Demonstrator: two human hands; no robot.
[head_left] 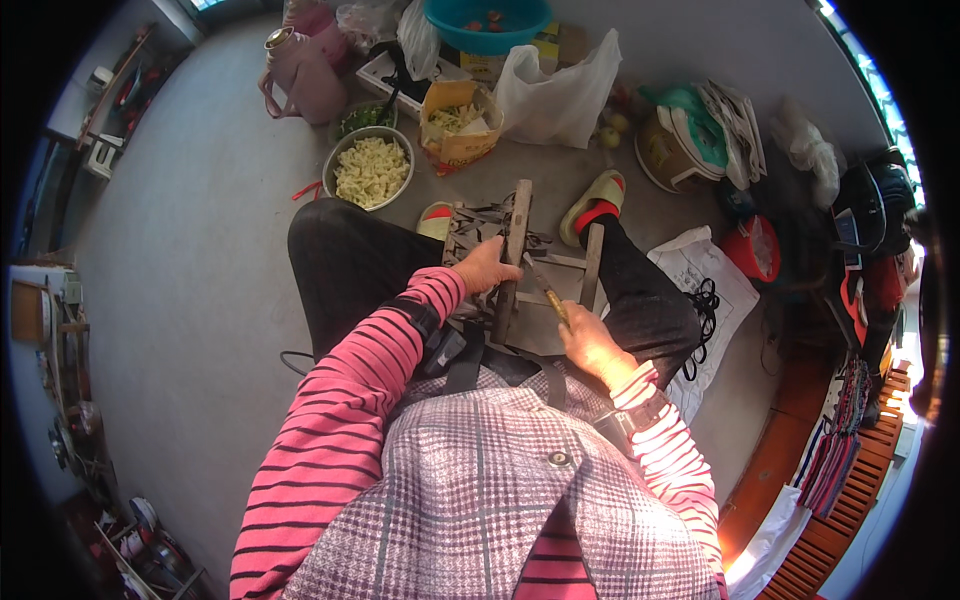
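Observation:
A small wooden stool frame (pixel 518 215) stands tilted between my knees. Dark strips (pixel 480 222) are wound or woven across its left part. My left hand (pixel 484 267) is closed round the middle wooden bar, thumb lying over it. In my right hand (pixel 592 345) is a slim tool (pixel 546 288) with a grey shaft and a yellowish handle. Its tip points up and left, close to the bar beside my left thumb. Whether the tip touches the wood, I cannot tell. The frame's right bar (pixel 593 265) rests near my right leg.
Beyond my feet are a metal bowl of pale chopped food (pixel 372 172), a yellow bag of greens (pixel 458 125), a white plastic bag (pixel 560 95), a blue basin (pixel 487 28) and a pink thermos (pixel 303 82). At right lie a white sack (pixel 712 285) and a red bucket (pixel 752 248).

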